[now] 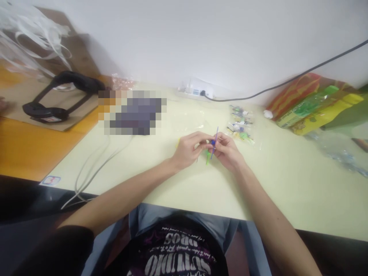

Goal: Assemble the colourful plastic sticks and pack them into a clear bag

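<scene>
Just right of frame centre, the left hand (188, 150) and right hand (230, 152) both pinch a thin blue-purple plastic stick (214, 145) between them, near-upright, its top leaning right.

Power strip (186, 91) sits against the wall with a black cable (273, 91) plugged in, snaking up to its right. Well right of the strip there's a green-capped bottle (312, 105) beside a yellow bottle (326, 115) (labels too blurry to read), with a red and yellow bag (296, 92) just behind them. Way over left of the strip, a black frame (48, 113) lies on some cardboard (14, 111), white straps (43, 32) heaped beyond it.
</scene>
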The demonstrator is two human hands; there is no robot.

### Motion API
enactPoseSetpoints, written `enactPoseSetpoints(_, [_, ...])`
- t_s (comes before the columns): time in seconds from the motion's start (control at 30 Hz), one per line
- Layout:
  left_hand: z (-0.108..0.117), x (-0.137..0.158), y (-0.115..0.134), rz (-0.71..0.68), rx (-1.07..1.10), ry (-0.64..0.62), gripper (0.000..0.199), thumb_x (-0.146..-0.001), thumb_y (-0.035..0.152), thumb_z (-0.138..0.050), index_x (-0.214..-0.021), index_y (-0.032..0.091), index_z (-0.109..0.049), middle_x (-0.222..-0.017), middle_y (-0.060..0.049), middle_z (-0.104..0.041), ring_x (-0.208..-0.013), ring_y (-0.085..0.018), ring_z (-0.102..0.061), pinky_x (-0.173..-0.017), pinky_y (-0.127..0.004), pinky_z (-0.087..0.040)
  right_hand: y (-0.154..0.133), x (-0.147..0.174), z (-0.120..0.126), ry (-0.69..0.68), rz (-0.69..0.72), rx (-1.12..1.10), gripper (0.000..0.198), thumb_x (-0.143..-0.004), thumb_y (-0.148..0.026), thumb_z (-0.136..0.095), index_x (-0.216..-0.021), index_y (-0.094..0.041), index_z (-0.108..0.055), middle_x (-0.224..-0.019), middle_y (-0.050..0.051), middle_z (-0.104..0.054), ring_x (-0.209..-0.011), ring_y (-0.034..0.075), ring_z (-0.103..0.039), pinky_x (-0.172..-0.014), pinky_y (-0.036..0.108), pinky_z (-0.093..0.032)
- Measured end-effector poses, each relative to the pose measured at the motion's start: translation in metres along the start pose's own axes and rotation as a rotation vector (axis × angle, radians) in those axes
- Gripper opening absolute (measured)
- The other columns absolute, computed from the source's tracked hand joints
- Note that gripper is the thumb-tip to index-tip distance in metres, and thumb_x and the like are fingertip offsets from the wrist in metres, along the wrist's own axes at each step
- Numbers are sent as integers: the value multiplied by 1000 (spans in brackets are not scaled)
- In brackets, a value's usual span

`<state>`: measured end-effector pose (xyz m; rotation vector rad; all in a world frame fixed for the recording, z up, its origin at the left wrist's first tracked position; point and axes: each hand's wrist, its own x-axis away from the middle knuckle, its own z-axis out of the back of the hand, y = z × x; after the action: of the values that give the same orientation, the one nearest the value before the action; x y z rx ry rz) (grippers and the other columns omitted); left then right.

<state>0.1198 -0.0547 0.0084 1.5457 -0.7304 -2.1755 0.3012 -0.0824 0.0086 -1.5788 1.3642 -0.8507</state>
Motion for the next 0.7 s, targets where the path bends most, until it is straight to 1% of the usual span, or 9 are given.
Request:
enactPoseSetpoints(0.1, [0, -1, 0, -8, -59, 3, 18, -99, 29, -69, -115, 21, -74, -101, -7, -78, -82, -14, -72, -77, -28, -59, -8, 2, -4, -5, -1, 55, 38, -72, -48, -92, -86, -25, -64, -74, -4, -64, -62, 13, -59, -62, 28, -50])
enactPoseSetpoints(0.17, [1, -1, -1, -33, -122, -25, 21, -99, 31, -69, -117, 22, -72, -103, -7, -77, -81, -14, -71, -80, -30, -58, -13, 2, -6, -13, 11, 125, 39, -75, -50, -89, -94, -26, -65, -76, -3, -65, -61, 14, -59, -63, 30, -52])
enactPoseSetpoints(0.23, [3, -1, -3, -75, -194, -70, 23, -100, 33, -68, -120, 22, -70, -108, -7, -77, -88, -16, -72, -86, -33, -58, -17, 2, -5, -29, 21, 198, 41, -76, -51, -88, -101, -26, -66, -76, -3, -66, -62, 15, -60, -64, 31, -52])
enactPoseSetpoints(0.3, [7, -2, -6, -98, -258, -110, 32, -99, 36, -69, -129, 23, -66, -113, -7, -77, -98, -19, -73, -92, -35, -56, -23, 2, 1, -32, 25, 261, 42, -77, -50, -87, -104, -25, -68, -72, -3, -64, -62, 15, -59, -63, 31, -50])
enactPoseSetpoints(0.4, [16, -5, -12, -43, -291, -91, 48, -101, 41, -65, -145, 25, -54, -120, -7, -76, -106, -20, -72, -99, -37, -54, -35, 5, 19, 21, 12, 363, 40, -79, -49, -85, -103, -22, -69, -68, -2, -63, -61, 15, -57, -60, 30, -47])
enactPoseSetpoints(0.5, [29, -9, -19, 53, -302, -2, 42, -106, 36, -55, -146, 25, -51, -124, -7, -73, -106, -18, -69, -103, -37, -53, -47, 11, 37, 53, -103, 526, 45, -81, -47, -84, -114, -22, -65, -68, -3, -65, -60, 15, -59, -62, 31, -49])
enactPoseSetpoints(0.6, [44, -14, -29, 119, -392, 60, 31, -107, 33, -50, -134, 22, -60, -121, -7, -72, -107, -20, -67, -105, -39, -51, -51, 17, 45, 41, -271, 651, 56, -81, -46, -83, -125, -24, -57, -70, -4, -66, -59, 16, -61, -61, 30, -50])
enactPoseSetpoints(0.67, [53, -16, -39, 172, -487, 55, 27, -107, 30, -49, -126, 21, -66, -122, -8, -71, -114, -22, -65, -107, -42, -50, -49, 19, 44, 26, -327, 689, 57, -81, -46, -82, -127, -24, -54, -69, -5, -64, -60, 16, -61, -59, 29, -49])
enactPoseSetpoints(0.7, [57, -16, -45, 200, -535, 27, 27, -106, 29, -49, -126, 21, -66, -126, -9, -70, -119, -24, -64, -109, -43, -49, -47, 19, 42, 18, -334, 698, 57, -82, -47, -81, -127, -25, -54, -69, -5, -63, -60, 16, -61, -58, 28, -49])
